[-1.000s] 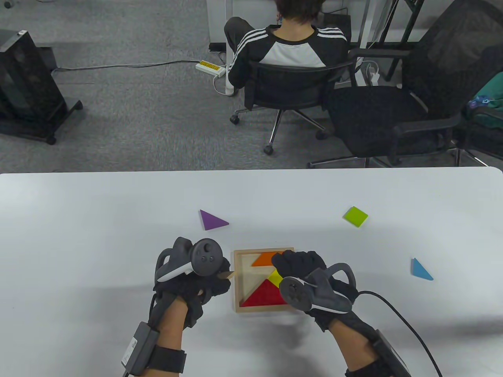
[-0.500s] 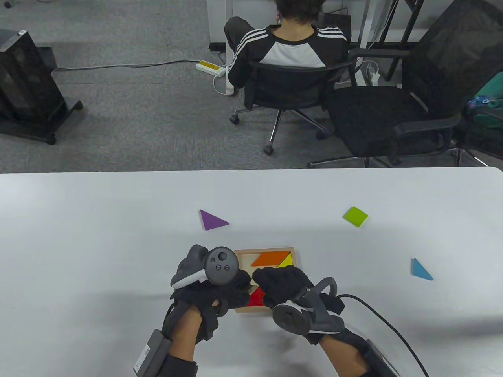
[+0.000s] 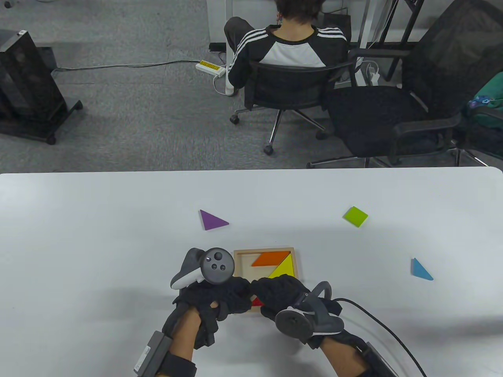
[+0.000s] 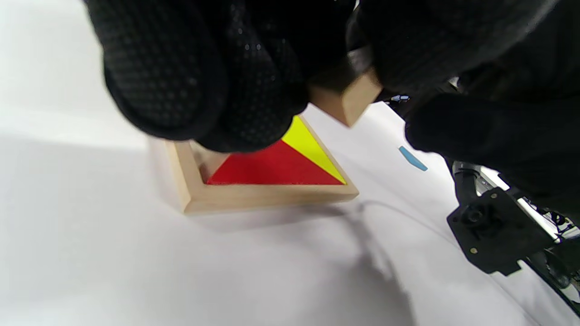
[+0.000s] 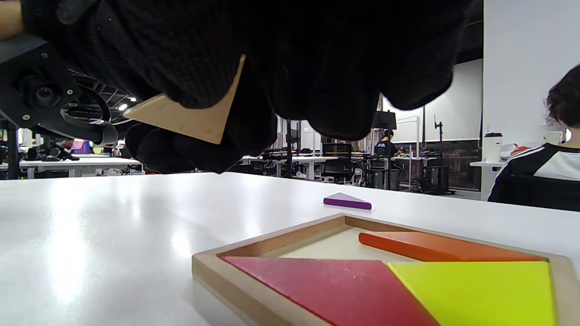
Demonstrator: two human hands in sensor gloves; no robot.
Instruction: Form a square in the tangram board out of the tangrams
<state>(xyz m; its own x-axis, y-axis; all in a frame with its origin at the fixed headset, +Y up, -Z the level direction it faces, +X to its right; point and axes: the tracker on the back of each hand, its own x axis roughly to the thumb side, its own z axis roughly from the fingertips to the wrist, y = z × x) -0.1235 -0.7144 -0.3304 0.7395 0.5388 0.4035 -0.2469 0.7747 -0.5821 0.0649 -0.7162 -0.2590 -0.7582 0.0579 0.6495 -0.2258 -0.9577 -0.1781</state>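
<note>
**Wooden triangle held above the board, ready to be seated**

Both hands, left (image 3: pixel 220 296) and right (image 3: pixel 281 292), pinch a plain wooden triangle (image 5: pixel 190 117) above the board (image 3: pixel 237 271), near its front-left corner. Red (image 4: pixel 272 170), yellow (image 3: pixel 281 270) and orange (image 3: pixel 269 259) pieces are seated. It probably goes into the bare left area. The board's rim leaves little room.

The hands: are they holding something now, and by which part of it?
Yes. Both hands, left and right, grip one plain wooden piece above the board, by its upper part; its corners stick out.
</note>
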